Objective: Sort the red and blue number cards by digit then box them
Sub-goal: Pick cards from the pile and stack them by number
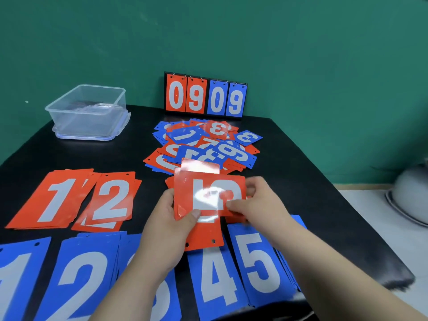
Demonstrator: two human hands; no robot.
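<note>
Left hand [171, 218]: you are pinching the red card [208, 193] at its near corner, thumb on the face, fingers curled behind.
Right hand [257, 202]: you are gripping the same card's right edge, thumb clamped on top.
Card in hand: it is lying sideways above the table [104, 154], between the heap and the blue row; glare is hiding the digit.
Done: red 1s [53, 200], red 2s [111, 202], blue 1s [18, 286], blue 2s [81, 281], blue 4s [215, 281] and blue 5s [259, 262] are sitting in piles.
Left: the mixed heap [203, 144] is waiting; higher digits are showing in it.
Box [88, 112]: no cards are showing inside; boxing is not yet begun.
Progress: you are probably under halfway.
</note>
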